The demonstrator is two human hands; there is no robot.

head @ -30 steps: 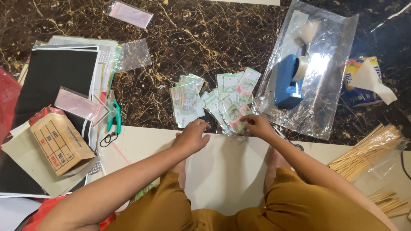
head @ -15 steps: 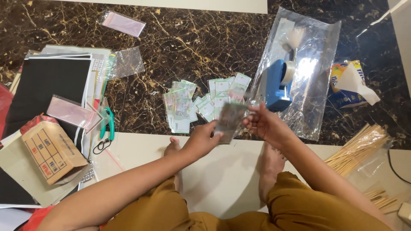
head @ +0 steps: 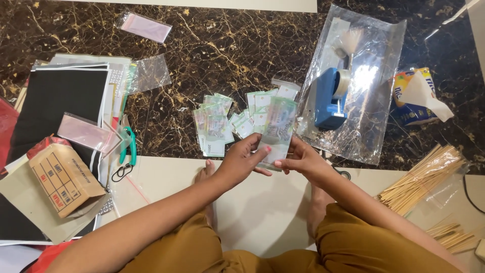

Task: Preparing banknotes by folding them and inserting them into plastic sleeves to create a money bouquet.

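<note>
At your far left lies a black sheet (head: 50,101) on a stack of papers, with a brown box (head: 65,179) just below it and a small clear pouch (head: 83,132) resting on the sheet's lower edge. Beside these sit green pliers (head: 129,146), and farther up the dark marble floor (head: 212,45) lies another clear pouch (head: 144,26). In the middle, a spread of banknotes (head: 214,126) lies on the floor, just beyond your hands. Your left hand (head: 242,161) is closed on the lower left edge of a sleeved banknote (head: 278,126), thumb on top; your right hand (head: 303,161) pinches its lower right edge. The note stands raised above the spread, tilted away from you. To the right, a blue tape dispenser (head: 328,98) rests on a clear plastic sheet (head: 374,65), then a tissue pack (head: 417,98), and nearest your right knee a bundle of sticks (head: 422,177).
</note>
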